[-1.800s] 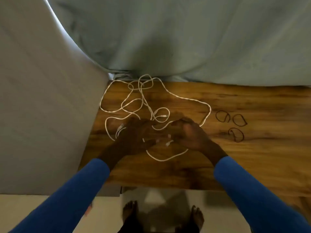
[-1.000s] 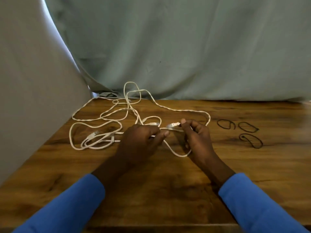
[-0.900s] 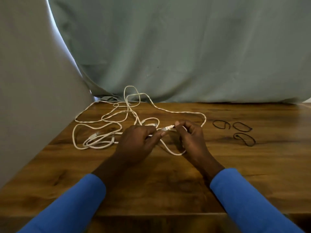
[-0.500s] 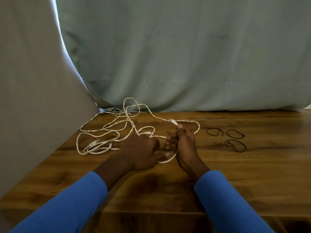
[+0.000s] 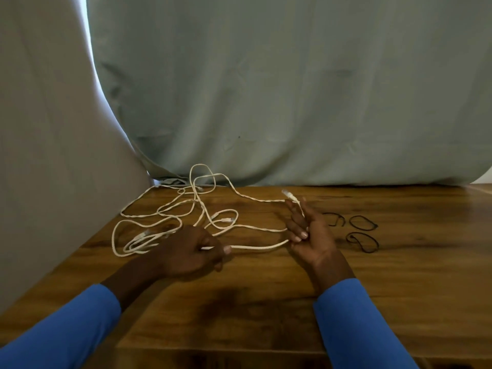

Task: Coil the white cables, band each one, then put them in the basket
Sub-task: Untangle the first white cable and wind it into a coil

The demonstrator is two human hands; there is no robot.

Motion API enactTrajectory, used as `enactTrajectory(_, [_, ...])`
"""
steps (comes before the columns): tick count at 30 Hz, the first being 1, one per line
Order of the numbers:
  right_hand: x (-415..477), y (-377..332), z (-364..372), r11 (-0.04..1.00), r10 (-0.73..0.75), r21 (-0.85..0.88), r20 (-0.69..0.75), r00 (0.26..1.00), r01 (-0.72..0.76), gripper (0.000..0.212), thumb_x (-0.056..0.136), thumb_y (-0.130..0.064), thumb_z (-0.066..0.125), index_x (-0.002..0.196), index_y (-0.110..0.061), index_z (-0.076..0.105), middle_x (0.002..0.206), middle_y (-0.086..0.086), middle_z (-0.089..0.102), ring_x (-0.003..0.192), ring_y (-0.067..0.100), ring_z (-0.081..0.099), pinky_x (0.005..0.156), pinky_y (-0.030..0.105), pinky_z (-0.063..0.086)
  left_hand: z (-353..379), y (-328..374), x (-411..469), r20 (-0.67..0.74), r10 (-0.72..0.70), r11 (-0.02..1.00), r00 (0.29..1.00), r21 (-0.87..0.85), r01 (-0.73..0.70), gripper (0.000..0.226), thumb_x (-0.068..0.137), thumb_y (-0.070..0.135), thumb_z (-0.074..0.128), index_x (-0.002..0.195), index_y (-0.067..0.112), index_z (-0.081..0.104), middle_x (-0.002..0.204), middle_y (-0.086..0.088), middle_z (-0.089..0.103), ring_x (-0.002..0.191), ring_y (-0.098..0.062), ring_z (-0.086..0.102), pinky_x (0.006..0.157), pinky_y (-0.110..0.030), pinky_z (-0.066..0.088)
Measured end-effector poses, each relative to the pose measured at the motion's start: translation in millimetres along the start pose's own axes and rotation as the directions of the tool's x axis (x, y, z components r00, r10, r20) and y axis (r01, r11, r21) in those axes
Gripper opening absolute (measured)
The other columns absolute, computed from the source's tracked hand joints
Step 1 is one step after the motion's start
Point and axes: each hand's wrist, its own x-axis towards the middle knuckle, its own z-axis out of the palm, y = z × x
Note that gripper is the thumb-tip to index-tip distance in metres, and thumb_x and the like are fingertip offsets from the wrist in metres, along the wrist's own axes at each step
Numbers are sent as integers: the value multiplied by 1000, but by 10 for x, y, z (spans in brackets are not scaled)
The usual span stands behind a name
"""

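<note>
Grips: the left grip [image 5: 191, 249] has thumb and fingertips pressed together on a white cable [image 5: 255, 247], knuckles up, low over the bench [image 5: 266, 302]. The right grip [image 5: 310, 233] is palm-up with its fingers [image 5: 300, 235] curled over the same cable. The cable's connector [image 5: 288, 194] sticks out past the far side of this grip, clear of the wood.

Between the grips the cable runs in one nearly straight span, just above or on the bench; which one I cannot tell.

Beyond and outboard of the left grip lies the tangle of white cables [image 5: 165, 217], in loose, uncoiled loops spread on the bench, with one loop reaching the cloth backdrop [image 5: 266, 89].

Just outboard of the right grip are three black bands [image 5: 362, 222], flat on the bench, apart from each other and from the cables.

Blue sleeves [image 5: 354, 328] cover both forearms.
</note>
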Motion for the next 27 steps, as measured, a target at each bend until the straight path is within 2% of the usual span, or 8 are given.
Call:
enactTrajectory(5, [-53, -121, -52, 999, -47, 7, 26, 999, 47, 19, 94, -22, 50, 99, -8, 62, 45, -8, 31, 30, 4, 24, 37, 21, 13, -148, -226, 4, -34, -54, 990, 998, -133, 49, 33, 94, 50, 60, 79, 28, 81, 76, 14, 75, 73, -3, 67, 71, -26, 45])
enactTrajectory(8, [-187, -39, 97, 927, -58, -368, 53, 997, 73, 34, 104, -39, 49, 94, -10, 64, 48, -6, 35, 36, 7, 27, 39, 23, 16, -192, -340, 73, -159, -100, 988, 982, -134, 79, 34, 95, 50, 61, 76, 27, 80, 73, 14, 73, 72, 0, 66, 73, -29, 44])
enactTrajectory(12, [-274, 444, 382, 347, -69, -928, 118, 991, 134, 39, 102, -51, 51, 89, -18, 69, 64, -1, 59, 57, 13, 52, 57, 33, 41, -227, -236, 383, -381, -64, 997, 922, 10, 74, 32, 95, 51, 66, 71, 31, 73, 68, 12, 68, 68, -2, 64, 63, -29, 45])
enactTrajectory(15, [-201, 687, 454, 196, -20, -970, 145, 989, 146, 31, 106, -48, 45, 101, -22, 60, 65, 4, 67, 48, 15, 55, 47, 27, 41, -227, -28, 653, -494, -17, 999, 869, -45, -6, 30, 95, 49, 65, 69, 34, 70, 63, 14, 66, 62, -2, 63, 59, -26, 41])
enactTrajectory(18, [-77, 733, 543, 304, 54, -952, 50, 997, 31, 31, 111, -35, 36, 111, -12, 57, 81, 18, 76, 45, 20, 57, 41, 23, 39, -113, 86, 823, -565, 41, 994, 824, -60, -91, 34, 89, 56, 59, 75, 28, 73, 63, 13, 64, 64, -5, 62, 59, -30, 45])
enactTrajectory(21, [88, 681, 530, 604, 79, -793, -44, 996, -83, 40, 108, -26, 34, 104, 0, 64, 80, 21, 72, 54, 25, 63, 38, 23, 28, 99, 99, 834, -622, 144, 985, 770, 11, -174, 31, 93, 53, 58, 82, 27, 72, 65, 13, 63, 66, -7, 62, 59, -29, 43])
enactTrajectory(24, [188, 612, 402, 882, 46, -466, -63, 997, -71, 42, 92, -46, 52, 95, -9, 72, 77, 10, 59, 56, 19, 57, 39, 22, 25, 332, -16, 751, -616, 233, 971, 753, 99, -219, 34, 97, 54, 48, 108, 31, 72, 86, 6, 74, 79, -16, 68, 68, -30, 48])
enactTrajectory(27, [265, 596, 321, 969, 6, -246, -85, 996, -27, 50, 97, -56, 51, 103, -10, 70, 84, 7, 65, 59, 17, 51, 39, 21, 27, 492, -67, 722, -473, 351, 932, 808, 261, -252, 40, 101, 50, 45, 133, 34, 62, 98, -1, 76, 84, -27, 70, 69, -34, 47])
